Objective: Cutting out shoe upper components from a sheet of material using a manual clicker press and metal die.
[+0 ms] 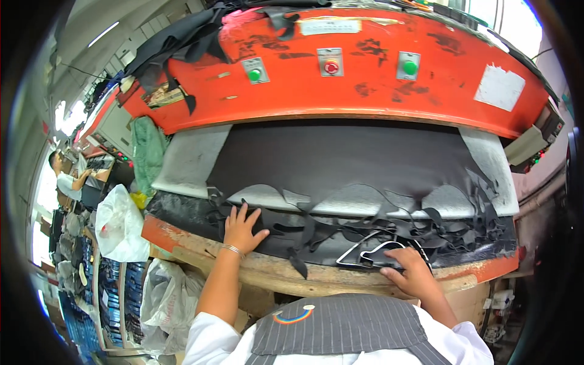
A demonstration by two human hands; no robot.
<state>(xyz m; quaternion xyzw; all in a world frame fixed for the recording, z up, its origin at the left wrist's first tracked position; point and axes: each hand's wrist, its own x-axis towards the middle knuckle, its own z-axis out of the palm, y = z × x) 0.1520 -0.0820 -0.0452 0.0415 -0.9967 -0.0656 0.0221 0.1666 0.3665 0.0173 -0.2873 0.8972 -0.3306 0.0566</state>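
Note:
My left hand (242, 231) lies with fingers spread on black material scraps (280, 228) at the front of the press bed. A bracelet circles that wrist. Farther right, my right hand (412, 271) grips the near side of a white-edged cutting die (350, 258), thumb and fingers bent about it; part of the die is hidden under the hand. Beyond both hands, a wide black sheet (340, 158) with scalloped cut-outs along its near edge covers the pale cutting board (188, 164).
Above the sheet hangs the press's orange-red beam (365, 91), with two green buttons and a red one. A worn wooden edge (267, 275) runs before me. Plastic bags (121, 225) and racks of blue pieces (112, 298) stand left. Another person (70, 182) works at far left.

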